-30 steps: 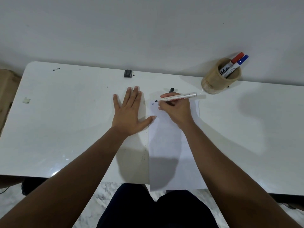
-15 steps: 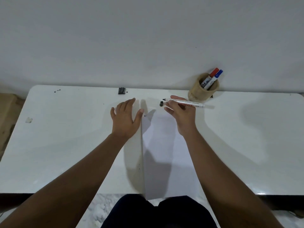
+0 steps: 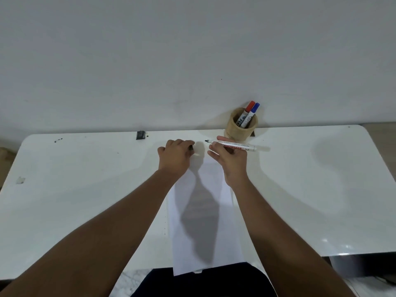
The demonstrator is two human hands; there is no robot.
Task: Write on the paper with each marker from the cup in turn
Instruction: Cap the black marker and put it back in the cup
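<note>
Plain room: white table (image 3: 300,189), bare wall (image 3: 150,61)

White table (image 3: 85,189) carries paper (image 3: 205,243), wooden cup (image 3: 237,130) and a small black clip (image 3: 140,135).

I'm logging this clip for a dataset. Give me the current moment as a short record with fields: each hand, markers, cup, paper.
right hand: holds uncapped marker level above the paper's far end, tip pointing left
left hand: closed on a small dark object, likely the cap
cup: by the wall, upright, holds red-capped marker and blue-capped marker
paper: flat on white table, near edge overhanging
</note>
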